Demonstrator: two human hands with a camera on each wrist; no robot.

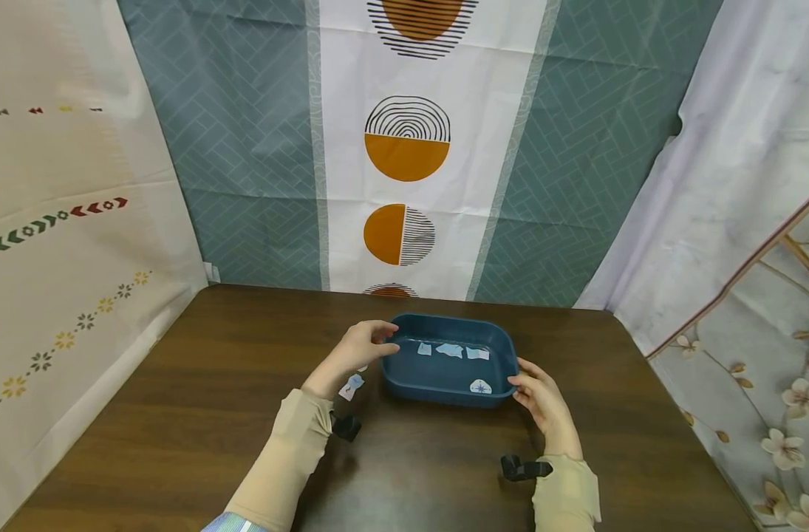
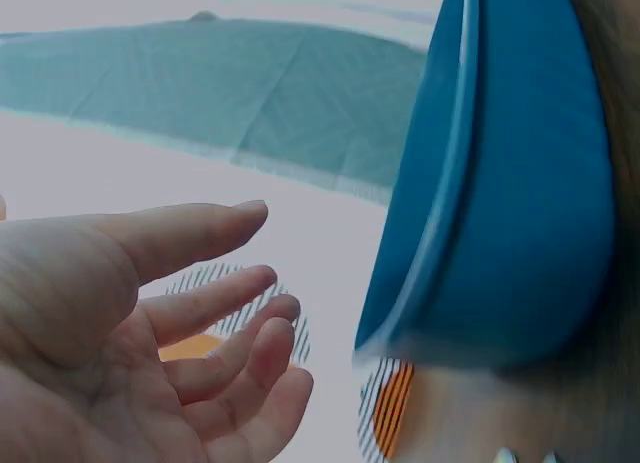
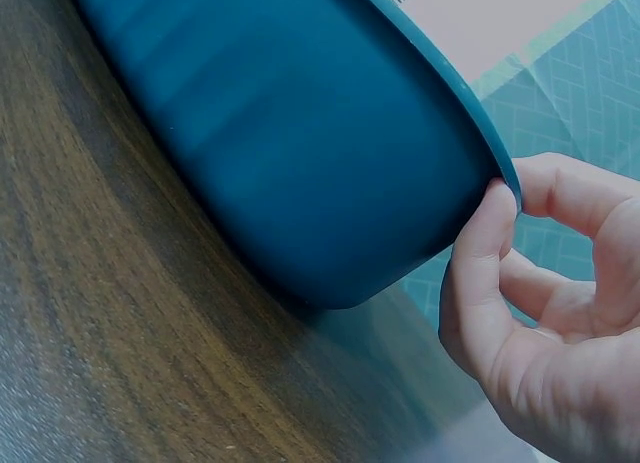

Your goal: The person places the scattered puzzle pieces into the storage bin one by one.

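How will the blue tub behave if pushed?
The blue tub looks stiff: no bend shows where the right hand pinches it. Probably hard to tip, being low and wide. Flat pieces inside might slide, if loose.

Cream sleeves (image 1: 567, 493) are ending in wrinkled cuffs (image 1: 306, 423); small black brackets (image 1: 346, 426) are projecting beside them; blue-and-white striped cloth (image 1: 233, 524) is showing below the left sleeve (image 1: 267, 476).

And there it was on my head view: a brown wood-grained surface (image 1: 431, 465), and right behind it a hanging cloth (image 1: 344, 148), teal down both sides, white in the middle, orange-and-black circles (image 1: 407, 138) stacked one above another! Over on the left I had a cream cloth (image 1: 72, 244) with flower rows; on the right, a pale blossom-printed drape (image 1: 743, 244).
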